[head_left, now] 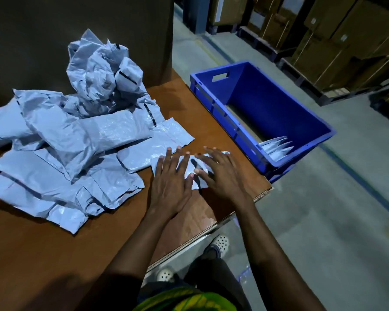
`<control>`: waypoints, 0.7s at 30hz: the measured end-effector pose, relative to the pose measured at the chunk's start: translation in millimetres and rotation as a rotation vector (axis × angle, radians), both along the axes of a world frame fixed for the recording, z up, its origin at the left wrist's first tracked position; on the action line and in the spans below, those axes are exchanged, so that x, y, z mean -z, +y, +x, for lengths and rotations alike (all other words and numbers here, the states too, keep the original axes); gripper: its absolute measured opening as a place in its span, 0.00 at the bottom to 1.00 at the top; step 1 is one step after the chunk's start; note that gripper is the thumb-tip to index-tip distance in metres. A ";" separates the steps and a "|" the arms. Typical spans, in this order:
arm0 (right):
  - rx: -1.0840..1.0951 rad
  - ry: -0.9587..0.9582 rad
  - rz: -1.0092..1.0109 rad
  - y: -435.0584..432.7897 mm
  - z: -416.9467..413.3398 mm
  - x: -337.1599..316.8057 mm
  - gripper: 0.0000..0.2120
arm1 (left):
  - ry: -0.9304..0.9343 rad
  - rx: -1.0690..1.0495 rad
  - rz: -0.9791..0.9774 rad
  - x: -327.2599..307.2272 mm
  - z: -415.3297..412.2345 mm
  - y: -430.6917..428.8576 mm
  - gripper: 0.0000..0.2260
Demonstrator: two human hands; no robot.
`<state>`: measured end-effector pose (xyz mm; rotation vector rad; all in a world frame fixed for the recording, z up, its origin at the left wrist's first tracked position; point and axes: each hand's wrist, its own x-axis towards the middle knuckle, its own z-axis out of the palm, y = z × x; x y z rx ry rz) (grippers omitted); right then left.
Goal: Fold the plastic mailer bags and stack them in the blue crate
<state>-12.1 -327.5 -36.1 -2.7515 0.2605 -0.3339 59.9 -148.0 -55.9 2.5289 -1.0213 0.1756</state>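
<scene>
Both flat: left hand [170,182] and right hand [222,173] press spread fingers on a folded mailer bag [194,168] on the table [54,254].

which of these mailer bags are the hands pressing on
The small flat mailer near the right edge of the table, pressed under the left hand and right hand; the others lie crumpled in the pile to its left.

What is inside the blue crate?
Folded mailer bags stand at the near end of the blue crate. Its wall hides their lower parts, so their count is unclear.
</scene>
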 end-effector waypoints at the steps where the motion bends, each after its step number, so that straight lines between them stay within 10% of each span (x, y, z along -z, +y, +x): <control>1: -0.012 0.050 -0.021 2.2 2.0 7.0 0.25 | 0.007 -0.001 0.034 6.6 4.3 -1.9 0.27; 21: 0.040 0.330 -0.079 -6.6 11.5 27.4 0.32 | 0.099 0.002 0.176 38.5 17.8 -2.1 0.31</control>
